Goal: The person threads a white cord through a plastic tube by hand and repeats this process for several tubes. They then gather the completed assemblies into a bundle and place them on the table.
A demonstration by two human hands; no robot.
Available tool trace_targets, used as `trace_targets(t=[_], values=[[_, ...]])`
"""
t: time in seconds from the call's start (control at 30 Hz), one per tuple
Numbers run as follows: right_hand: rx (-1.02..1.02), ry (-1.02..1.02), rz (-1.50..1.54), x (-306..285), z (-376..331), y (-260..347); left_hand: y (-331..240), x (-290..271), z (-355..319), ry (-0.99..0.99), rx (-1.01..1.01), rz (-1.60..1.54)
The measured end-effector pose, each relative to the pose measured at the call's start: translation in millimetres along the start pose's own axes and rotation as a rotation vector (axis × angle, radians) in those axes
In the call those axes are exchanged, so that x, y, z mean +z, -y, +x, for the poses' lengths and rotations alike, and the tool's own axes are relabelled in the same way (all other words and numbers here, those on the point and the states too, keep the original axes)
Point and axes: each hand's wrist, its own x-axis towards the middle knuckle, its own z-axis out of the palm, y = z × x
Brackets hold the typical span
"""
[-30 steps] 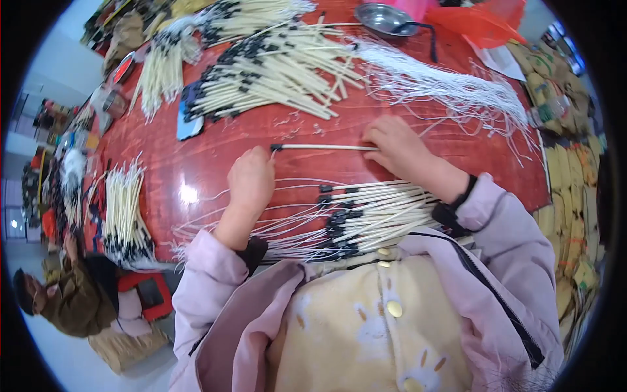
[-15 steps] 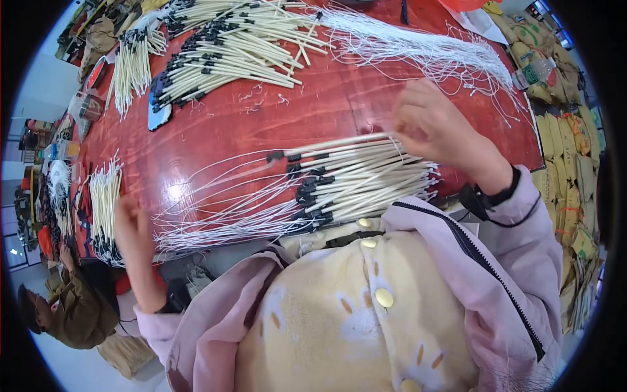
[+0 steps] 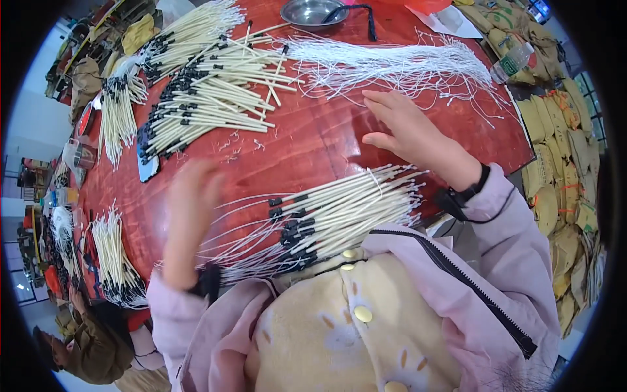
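Observation:
A bundle of slim cream sticks (image 3: 356, 209) lies along the near edge of the table, with black pieces at their left ends. Long white strings trail leftward from these. My right hand (image 3: 411, 130) hovers above the bundle, open and holding nothing, thumb apart from the fingers. Just beyond it lies a heap of loose white strings (image 3: 392, 65). My left hand (image 3: 192, 209) is over the table left of the bundle, above the trailing strings. Motion smears its fingers, so whether it holds anything cannot be made out.
A large pile of similar sticks (image 3: 209, 98) covers the far left of the red table (image 3: 307, 144), near a blue-edged flat object (image 3: 148, 166). Another bundle (image 3: 111, 245) lies left. A metal bowl (image 3: 313, 12) and plastic bottle (image 3: 513, 62) stand farther off. A co-worker (image 3: 98, 346) is lower left.
My left hand has moved right and away from me, over the table. My right hand has opened from a pinch and let go at the right end of the top stick.

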Motion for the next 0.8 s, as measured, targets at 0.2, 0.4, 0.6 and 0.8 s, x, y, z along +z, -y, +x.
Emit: trace_targets(t=[0.2, 0.4, 0.6, 0.8], values=[[0.025, 0.126, -0.188, 25.9, 12.4, -25.3, -83.8, 121.6, 113.9, 0.219, 0.461, -0.027], [-0.040, 0.286, -0.096, 9.8, -12.9, -0.1, -101.7, 173.7, 139.8, 0.267, 0.527, 0.037], [-0.079, 0.216, -0.070, 17.3, -21.6, -9.3, -98.7, 151.6, 103.3, 0.259, 0.375, 0.034], [-0.168, 0.228, -0.053, 23.2, -19.5, -10.2, -57.0, 101.0, 58.0, 0.165, 0.041, 0.031]])
